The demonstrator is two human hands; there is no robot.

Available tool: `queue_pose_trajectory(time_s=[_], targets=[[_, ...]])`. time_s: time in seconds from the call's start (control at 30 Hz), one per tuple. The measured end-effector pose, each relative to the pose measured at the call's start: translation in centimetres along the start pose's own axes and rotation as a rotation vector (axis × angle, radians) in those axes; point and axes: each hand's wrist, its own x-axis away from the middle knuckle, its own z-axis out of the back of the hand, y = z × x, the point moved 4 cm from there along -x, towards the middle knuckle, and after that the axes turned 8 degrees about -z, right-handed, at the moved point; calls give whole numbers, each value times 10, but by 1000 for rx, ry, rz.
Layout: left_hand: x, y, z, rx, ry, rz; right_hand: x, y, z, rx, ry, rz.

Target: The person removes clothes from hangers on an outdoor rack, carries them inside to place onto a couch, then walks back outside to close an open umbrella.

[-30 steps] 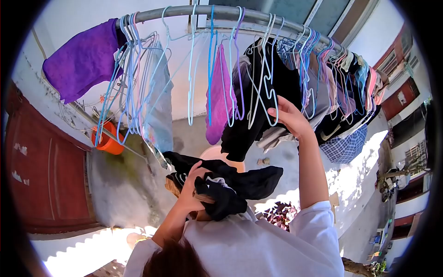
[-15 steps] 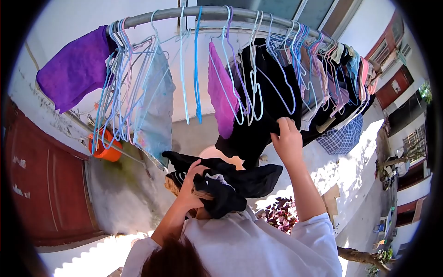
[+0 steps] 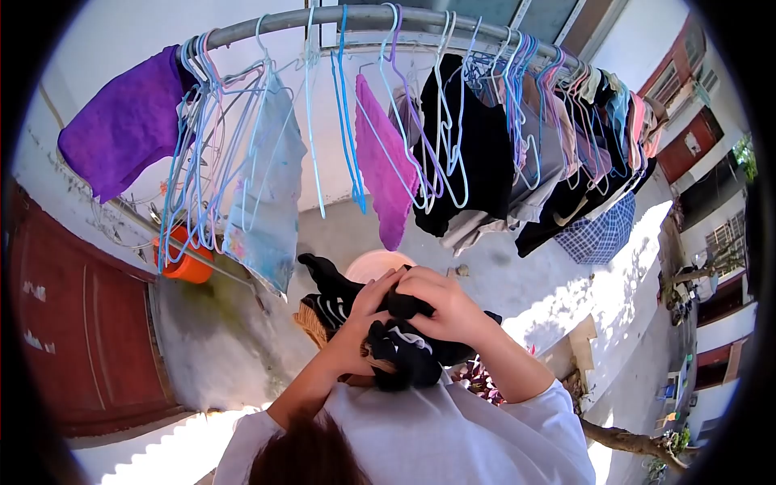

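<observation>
A curved grey metal rail (image 3: pixel 283 23) arches from ten o'clock through twelve to two. A deep purple cloth (image 3: pixel 121 121) drapes over it at ten, beside bunched pale blue and pink thin hangers (image 3: pixel 198 162). Bright blue slim hangers (image 3: pixel 343 121) hook on near twelve. On the grey concrete floor (image 3: pixel 218 356), a round pale pink basin (image 3: pixel 370 263) stands near the dial's centre.
</observation>
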Motion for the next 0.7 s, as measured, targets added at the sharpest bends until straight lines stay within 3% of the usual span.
queue_pose_trajectory(time_s=[0.03,0.23,0.33,0.43,0.57,0.7], targets=[[6,-2,-4,44,-25,67,-1,-3,-2,-31,9,13],[19,-11,0,-19,-3,33,-10,5,7,-69,-121,0],[27,-14,5,-113,66,84,-7,41,10,-665,-156,-322],[40,-21,7,-94,148,152,-14,112,17,-553,84,-602],[51,-21,10,-181,107,115,-39,203,20,-454,419,-705],[55,-14,17,-128,175,201,-91,224,28,-247,547,-475]])
